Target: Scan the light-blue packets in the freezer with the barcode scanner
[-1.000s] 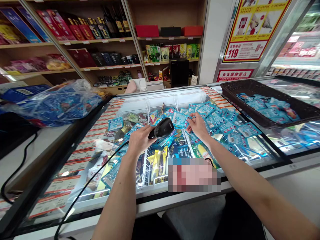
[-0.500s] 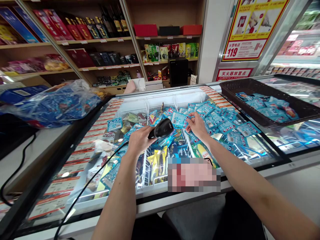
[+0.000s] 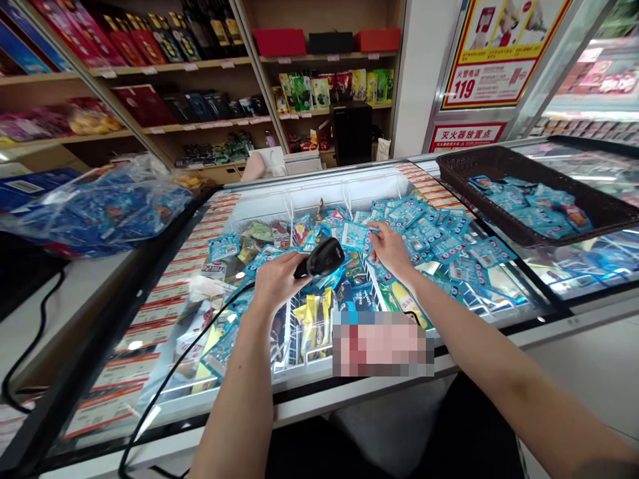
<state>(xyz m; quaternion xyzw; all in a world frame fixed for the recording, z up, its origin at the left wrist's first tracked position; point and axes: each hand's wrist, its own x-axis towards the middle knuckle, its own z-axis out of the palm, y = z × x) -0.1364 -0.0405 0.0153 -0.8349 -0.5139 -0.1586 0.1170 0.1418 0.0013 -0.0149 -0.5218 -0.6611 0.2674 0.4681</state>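
My left hand (image 3: 277, 278) is wrapped round the handle of a black barcode scanner (image 3: 325, 257), its head pointing right. A black cable runs from it down to the lower left. Between the fingers of my right hand (image 3: 388, 249) is the right edge of a light-blue snack packet (image 3: 356, 237), which faces the scanner head, a short way from it. Many similar blue packets (image 3: 424, 233) lie scattered on the freezer's glass lid around my right hand. Under the glass, yellow-wrapped items (image 3: 315, 318) sit in white wire baskets.
A brown plastic basket (image 3: 479, 206) with more blue packets stands on the freezer at the right. At the left lies a clear bag of blue packets (image 3: 110, 209). Shelves with boxes and bottles (image 3: 172, 40) rise behind. A blurred-out patch (image 3: 383, 346) covers something at the front edge.
The view has shifted slightly, so the surroundings sit a little higher and further left. Both hands keep their hold, the scanner and packet staying almost in the same place relative to each other.
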